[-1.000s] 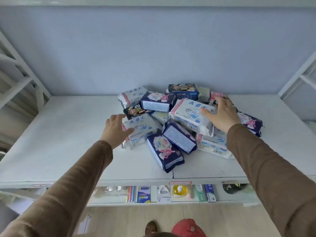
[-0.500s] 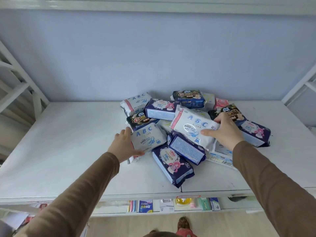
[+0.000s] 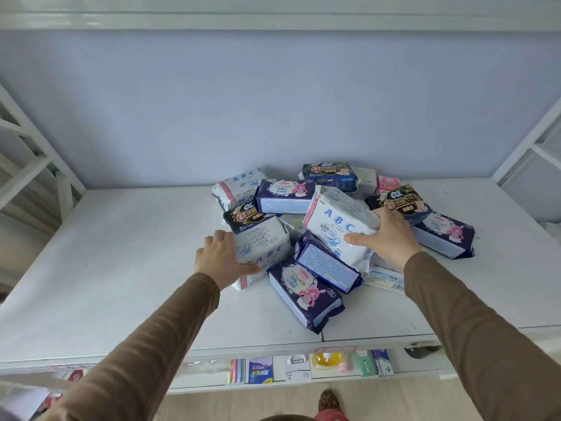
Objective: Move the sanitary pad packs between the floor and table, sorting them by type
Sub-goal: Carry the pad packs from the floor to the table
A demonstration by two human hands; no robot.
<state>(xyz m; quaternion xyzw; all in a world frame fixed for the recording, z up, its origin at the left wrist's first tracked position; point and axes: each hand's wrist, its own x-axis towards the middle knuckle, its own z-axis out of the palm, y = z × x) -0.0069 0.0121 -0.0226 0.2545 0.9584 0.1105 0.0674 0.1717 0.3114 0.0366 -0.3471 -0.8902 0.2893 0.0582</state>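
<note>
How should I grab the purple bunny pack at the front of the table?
Grip the purple bunny pack across its two long sides, coming from above at the near end. It lies flat, that end is free, and its far end is tucked under another purple pack.

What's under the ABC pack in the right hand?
The ABC pack, gripped by the right hand, lies on a purple pack and a white pack showing only its lower edge. Anything deeper is covered.

From here I can't read the small print on the packs. A white pack point(image 3: 385, 273) lies mostly buried under my right hand point(image 3: 387, 238). Below the table point(image 3: 121, 268), the shelf items point(image 3: 306, 366) are too small to identify; my shoe point(image 3: 329, 402) is cut off.
</note>
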